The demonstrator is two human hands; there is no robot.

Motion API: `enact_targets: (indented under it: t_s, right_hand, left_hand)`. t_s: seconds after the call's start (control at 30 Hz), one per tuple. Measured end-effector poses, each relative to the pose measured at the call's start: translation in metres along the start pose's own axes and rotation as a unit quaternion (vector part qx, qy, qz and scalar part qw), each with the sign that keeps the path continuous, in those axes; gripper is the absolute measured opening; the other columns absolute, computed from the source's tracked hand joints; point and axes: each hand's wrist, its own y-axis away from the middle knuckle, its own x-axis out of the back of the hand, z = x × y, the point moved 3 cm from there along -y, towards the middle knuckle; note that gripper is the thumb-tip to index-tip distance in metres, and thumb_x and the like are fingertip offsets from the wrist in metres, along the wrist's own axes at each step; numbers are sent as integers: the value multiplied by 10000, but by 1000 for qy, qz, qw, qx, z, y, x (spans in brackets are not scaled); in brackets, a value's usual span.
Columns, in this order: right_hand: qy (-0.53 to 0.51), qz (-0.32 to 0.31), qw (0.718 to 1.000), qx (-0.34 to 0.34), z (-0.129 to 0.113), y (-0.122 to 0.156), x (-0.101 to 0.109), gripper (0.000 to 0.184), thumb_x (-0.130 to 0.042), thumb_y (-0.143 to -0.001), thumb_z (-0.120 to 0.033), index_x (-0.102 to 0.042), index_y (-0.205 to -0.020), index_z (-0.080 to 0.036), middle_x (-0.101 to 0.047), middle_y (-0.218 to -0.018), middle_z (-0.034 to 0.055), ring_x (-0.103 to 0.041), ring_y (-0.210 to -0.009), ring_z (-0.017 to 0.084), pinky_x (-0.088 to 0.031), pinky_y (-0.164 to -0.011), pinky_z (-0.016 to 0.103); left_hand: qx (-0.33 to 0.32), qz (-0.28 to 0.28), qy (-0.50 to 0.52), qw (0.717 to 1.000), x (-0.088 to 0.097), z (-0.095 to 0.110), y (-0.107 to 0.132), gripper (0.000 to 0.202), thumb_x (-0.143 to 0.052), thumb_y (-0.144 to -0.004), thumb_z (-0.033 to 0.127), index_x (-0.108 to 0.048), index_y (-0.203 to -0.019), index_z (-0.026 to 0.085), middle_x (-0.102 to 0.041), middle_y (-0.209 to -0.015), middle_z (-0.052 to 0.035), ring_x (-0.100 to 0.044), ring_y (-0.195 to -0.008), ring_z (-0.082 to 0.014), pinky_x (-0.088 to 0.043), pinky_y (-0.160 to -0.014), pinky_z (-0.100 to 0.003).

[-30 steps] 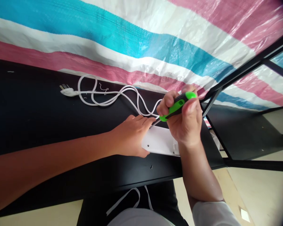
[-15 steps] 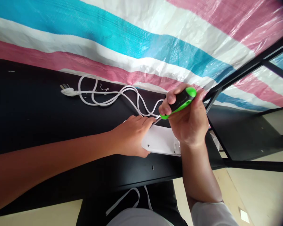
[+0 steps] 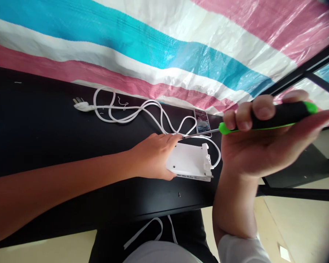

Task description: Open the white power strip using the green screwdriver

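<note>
My left hand [image 3: 157, 157] grips one end of a white power strip [image 3: 190, 159], which lies on the black table with screw holes showing on its upper face. A white cord [image 3: 138, 108] leaves its right end and loops behind it to a plug [image 3: 80, 105]. My right hand [image 3: 252, 146] is wrapped around the black and green handle of a screwdriver [image 3: 279, 116]. The screwdriver's shaft points left, and its tip is close to my left fingertips; whether they touch is unclear. One small screw [image 3: 179, 194] stands on the table in front of the strip.
A phone [image 3: 203, 122] lies behind the strip, partly under the cord. Striped plastic sheeting [image 3: 142, 44] hangs along the back of the black table [image 3: 57, 138]. A black metal frame [image 3: 293, 78] rises at the right. Thin white scraps [image 3: 122, 102] lie near the cord.
My right hand has swung right and toward the camera with the screwdriver, bringing it from steeply tilted to nearly level. The strip's right end and the phone are now uncovered. My left hand has barely moved.
</note>
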Motion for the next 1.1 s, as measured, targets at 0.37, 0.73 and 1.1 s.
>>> enact_targets:
  t_s: [0.37, 0.73, 1.1]
  right_hand:
    - [-23, 38, 999, 18, 5, -10, 19, 349, -340, -1122, -278, -614, -909, -247, -431, -780, -8, -437, -583, 121, -395, -542, 292]
    - [195, 29, 970, 145, 10, 2, 18, 239, -622, -1026, -332, -482, -837, -291, -396, -678, -31, -342, -508, 147, -294, -491, 338]
    - [699, -303, 635, -128, 14, 22, 71, 424, -750, -884, -591, -708, -1111, -235, -759, -837, 47, -702, -737, 261, -432, -658, 342]
  left_hand:
    - [11, -5, 4, 1000, -3, -5, -1, 1012, -846, -719, 417, -376, -1577, 156, -598, -1541, -185, -603, -1389, -384, -449, -1152, -491]
    - [-16, -37, -23, 999, 3, -5, 3, 955, -753, -713, 359, -375, -1566, 155, -578, -1504, -203, -572, -1364, -403, -461, -1132, -528]
    - [-36, -42, -14, 998, 1, -9, 1, 982, -766, -728, 392, -359, -1578, 119, -571, -1514, -226, -552, -1406, -418, -440, -1166, -559]
